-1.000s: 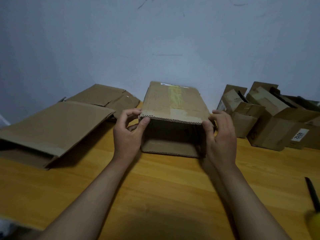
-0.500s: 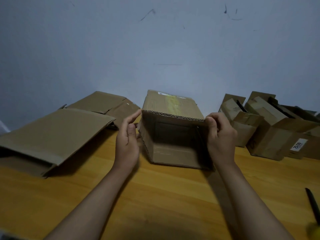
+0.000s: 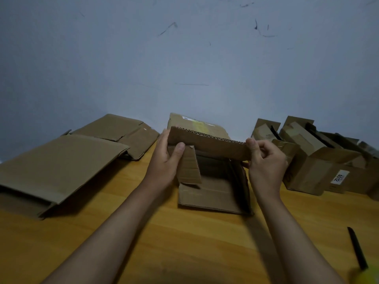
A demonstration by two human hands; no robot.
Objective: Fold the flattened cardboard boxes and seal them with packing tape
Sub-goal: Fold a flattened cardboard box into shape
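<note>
Both hands, left hand (image 3: 164,160) and right hand (image 3: 266,160), pinch the open box's (image 3: 213,193) top flap (image 3: 207,144); folding unfinished, taping remains.

We see a brown cardboard box (image 3: 207,140) with a yellowish-green smear and a small white label on its top face, and a wavy corrugated pattern along its cut edge. The table (image 3: 184,242) is honey-yellow wood with fine grain. The wall (image 3: 184,58) is pale blue-grey with dark scuffs. A brown carton (image 3: 320,169) carries a white label with black digits.
</note>
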